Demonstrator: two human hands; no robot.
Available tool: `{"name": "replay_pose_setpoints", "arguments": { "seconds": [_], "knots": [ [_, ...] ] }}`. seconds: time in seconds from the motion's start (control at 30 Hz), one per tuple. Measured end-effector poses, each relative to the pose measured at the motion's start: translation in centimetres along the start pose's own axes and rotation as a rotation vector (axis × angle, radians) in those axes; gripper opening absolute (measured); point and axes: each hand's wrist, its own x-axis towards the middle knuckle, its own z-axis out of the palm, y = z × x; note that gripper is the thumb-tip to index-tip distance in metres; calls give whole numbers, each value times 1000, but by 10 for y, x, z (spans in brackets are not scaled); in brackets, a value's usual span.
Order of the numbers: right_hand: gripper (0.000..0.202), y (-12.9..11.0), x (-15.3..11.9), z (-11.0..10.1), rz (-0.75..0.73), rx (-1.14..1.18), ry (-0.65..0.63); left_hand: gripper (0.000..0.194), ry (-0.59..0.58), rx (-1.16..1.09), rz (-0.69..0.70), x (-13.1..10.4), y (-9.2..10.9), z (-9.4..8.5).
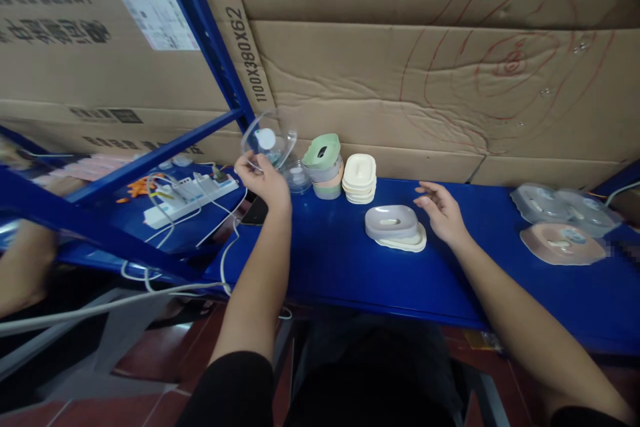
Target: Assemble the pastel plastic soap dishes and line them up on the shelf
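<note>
My left hand is closed on the rim of a clear plastic cover, raised and tilted at the back left of the blue table. Another clear cover is behind it on the table. With its fingers apart and nothing in them, my right hand hovers just right of a lilac oval dish. That dish, with a slot in its middle, rests partly on a cream plate. Beside my left hand stand stacked green, grey and peach dishes and a pile of cream plates.
A peach dish and two clear covers lie on the right of the table. Blue shelf posts and a power strip with cables are on the left. A co-worker's arm shows there. Cardboard walls the back.
</note>
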Motion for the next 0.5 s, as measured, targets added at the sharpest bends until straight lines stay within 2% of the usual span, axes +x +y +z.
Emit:
{"name": "replay_pose_setpoints", "arguments": {
  "seconds": [0.1,0.2,0.37,0.43,0.5],
  "knots": [
    [51,0,1,0,2,-31,4,30,103,-65,-296,13,-10,2],
    [48,-1,1,0,-11,-65,13,33,44,-84,-455,8,-12,7],
    [45,-3,2,1,-19,-111,6,34,-133,-94,-498,-3,-12,9],
    [44,-4,2,1,-27,-129,5,45,-139,-85,-469,-3,-15,8],
    [43,-5,2,1,-37,-156,7,54,-93,-77,-419,-2,-20,8]
  ]
}}
